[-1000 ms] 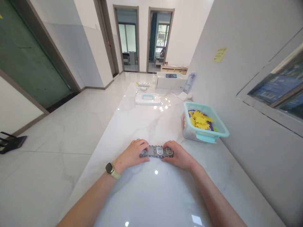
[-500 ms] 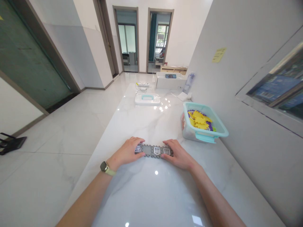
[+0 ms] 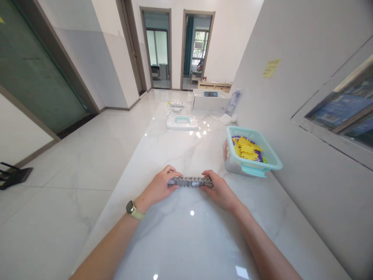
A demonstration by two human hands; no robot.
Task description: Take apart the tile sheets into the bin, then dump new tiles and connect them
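Between my hands is a strip of joined grey interlocking tiles (image 3: 188,181), some with white grid insets. It is tilted, so its face looks narrow and its notched upper edge shows. My left hand (image 3: 161,184) grips the left end with thumb below and fingers above. The right end is pinched the same way by my right hand (image 3: 218,188). Both hands are low over the white marbled table (image 3: 180,229); whether the strip's lower edge touches it I cannot tell.
To the right, by the wall, stands a light-blue tub (image 3: 253,155) holding yellow and purple notched pieces (image 3: 247,147). Further back lie a white lid with a light-blue handle (image 3: 182,122), a power strip (image 3: 176,104) and a white box (image 3: 210,101). The table's left edge drops to the floor.
The strip has tipped from lying nearly flat, face up, to a steeper angle. Both hands have turned with it, still holding its ends.
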